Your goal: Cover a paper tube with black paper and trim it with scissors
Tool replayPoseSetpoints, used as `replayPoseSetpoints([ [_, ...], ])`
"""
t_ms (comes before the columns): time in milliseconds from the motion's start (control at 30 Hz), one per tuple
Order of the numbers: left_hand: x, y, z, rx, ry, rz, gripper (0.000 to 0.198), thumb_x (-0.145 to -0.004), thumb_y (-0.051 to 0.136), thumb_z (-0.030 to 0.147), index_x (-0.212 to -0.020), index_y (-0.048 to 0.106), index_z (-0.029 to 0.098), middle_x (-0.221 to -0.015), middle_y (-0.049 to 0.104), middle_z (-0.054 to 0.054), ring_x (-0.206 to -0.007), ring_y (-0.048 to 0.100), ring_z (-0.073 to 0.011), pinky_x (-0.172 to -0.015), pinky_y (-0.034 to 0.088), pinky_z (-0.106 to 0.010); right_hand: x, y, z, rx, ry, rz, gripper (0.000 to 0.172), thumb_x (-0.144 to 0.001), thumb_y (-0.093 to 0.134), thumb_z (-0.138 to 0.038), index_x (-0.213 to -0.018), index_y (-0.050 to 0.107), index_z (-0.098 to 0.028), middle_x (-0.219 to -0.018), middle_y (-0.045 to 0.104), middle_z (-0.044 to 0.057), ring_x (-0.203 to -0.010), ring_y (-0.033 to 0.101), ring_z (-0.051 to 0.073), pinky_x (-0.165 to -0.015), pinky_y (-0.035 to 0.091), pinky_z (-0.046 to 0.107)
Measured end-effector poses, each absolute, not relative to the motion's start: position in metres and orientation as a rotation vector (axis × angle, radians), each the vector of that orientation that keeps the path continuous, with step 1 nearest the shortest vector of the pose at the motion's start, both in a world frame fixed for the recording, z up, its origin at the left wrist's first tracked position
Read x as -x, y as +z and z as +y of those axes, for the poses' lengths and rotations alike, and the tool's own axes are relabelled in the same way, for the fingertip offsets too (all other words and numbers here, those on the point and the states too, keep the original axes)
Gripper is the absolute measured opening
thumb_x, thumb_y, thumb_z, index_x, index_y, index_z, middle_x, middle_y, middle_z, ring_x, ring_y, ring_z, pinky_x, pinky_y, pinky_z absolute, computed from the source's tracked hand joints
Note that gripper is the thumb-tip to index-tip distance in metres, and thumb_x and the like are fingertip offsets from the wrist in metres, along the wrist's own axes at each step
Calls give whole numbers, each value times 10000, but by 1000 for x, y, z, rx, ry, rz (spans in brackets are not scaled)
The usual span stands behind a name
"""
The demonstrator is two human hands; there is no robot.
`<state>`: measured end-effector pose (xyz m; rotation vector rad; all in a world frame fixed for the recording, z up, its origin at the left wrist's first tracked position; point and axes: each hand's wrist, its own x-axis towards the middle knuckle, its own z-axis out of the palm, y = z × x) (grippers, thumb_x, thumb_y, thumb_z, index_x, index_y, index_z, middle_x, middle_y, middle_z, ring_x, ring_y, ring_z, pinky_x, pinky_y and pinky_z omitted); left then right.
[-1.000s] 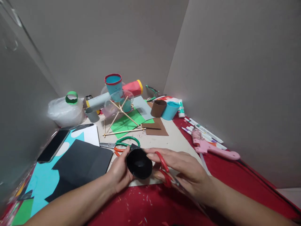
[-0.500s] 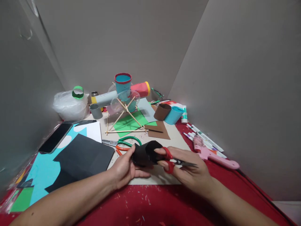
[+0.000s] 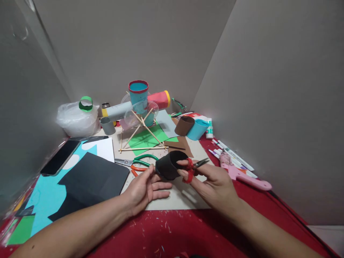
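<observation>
Gripping red-handled scissors point(image 3: 189, 175), right fingers point(image 3: 184, 173) curled at a black tube point(image 3: 167, 167) — left fingers point(image 3: 161, 185) spread loosely, touching its edge.

Blk tube point(image 3: 166, 167) = matt paper; scissors point(image 3: 201, 163) metal w/ plastic grips point(image 3: 189, 177).

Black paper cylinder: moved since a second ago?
Yes: the black paper cylinder shifted right and farther up the picture, against the green-handled scissors.

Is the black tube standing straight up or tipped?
Tipped. The black tube slants, and its open end faces up and toward the right hand.
</observation>
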<state>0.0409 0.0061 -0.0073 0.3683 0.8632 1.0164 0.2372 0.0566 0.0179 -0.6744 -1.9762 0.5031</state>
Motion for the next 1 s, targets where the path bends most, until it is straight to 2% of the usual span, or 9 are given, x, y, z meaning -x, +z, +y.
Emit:
replayPoseSetpoints([
  [100,-41,-5,4,-391,1065,871,421,-1035,449,392,-1354,535,131,-1240,656,-187,-942,695,-213,-800,550,-328,-234,19,55,758,516,-1973,157,-887,665,-168,-1018,748,-192,-846,793,38,-669,727,164,-621,583,230],
  [200,-41,-2,0,-408,1107,884,552,-977,597,317,-1480,397,212,-1194,672,-137,-961,688,-197,-846,533,-333,-230,20,53,820,562,-1998,110,-903,654,-209,-936,757,-191,-807,785,38,-634,710,165,-570,561,228],
  [333,-42,-3,-1,-412,1121,875,628,-927,674,259,-1486,390,232,-1204,674,-116,-952,697,-189,-873,522,-334,-227,23,50,871,627,-1997,149,-927,636,-267,-952,762,-191,-785,778,33,-625,705,172,-554,563,233],
  [467,-42,-5,4,-365,1117,846,412,-1017,506,369,-1361,520,142,-1102,704,-151,-851,723,-210,-796,545,-339,-227,27,49,913,668,-1945,180,-921,641,-291,-999,752,-172,-749,766,21,-609,701,168,-571,577,232],
  [567,-43,-5,6,-328,1055,840,508,-1052,357,454,-1254,594,52,-1049,719,-200,-794,737,-228,-750,560,-340,-223,32,44,917,768,-1927,177,-899,653,-296,-960,760,-169,-669,733,0,-556,665,152,-528,550,211],
  [700,-42,-1,5,-323,1037,792,525,-1058,325,458,-1325,583,87,-1125,733,-200,-792,747,-226,-746,573,-352,-215,38,31,828,929,-1958,162,-894,634,-260,-930,767,-176,-681,728,-1,-577,657,145,-548,533,206],
  [767,-41,1,6,-294,1027,774,543,-1062,297,456,-1281,617,76,-1099,743,-199,-807,745,-237,-757,579,-375,-212,39,26,757,1013,-1999,166,-900,624,-248,-932,773,-182,-693,719,0,-573,634,134,-556,518,206],
  [833,-39,2,7,-254,1022,745,581,-1063,257,467,-1186,664,71,-1002,758,-179,-775,736,-238,-743,577,-378,-211,37,23,719,1117,-2019,173,-911,627,-263,-954,772,-179,-686,705,1,-571,614,128,-564,507,210],
  [1000,-36,-3,9,-244,1038,655,636,-1037,263,553,-960,711,109,-715,697,-86,-521,613,-183,-607,518,-324,-209,34,21,660,1318,-1992,214,-906,651,-327,-986,765,-164,-685,702,17,-593,614,141,-578,508,237],
])
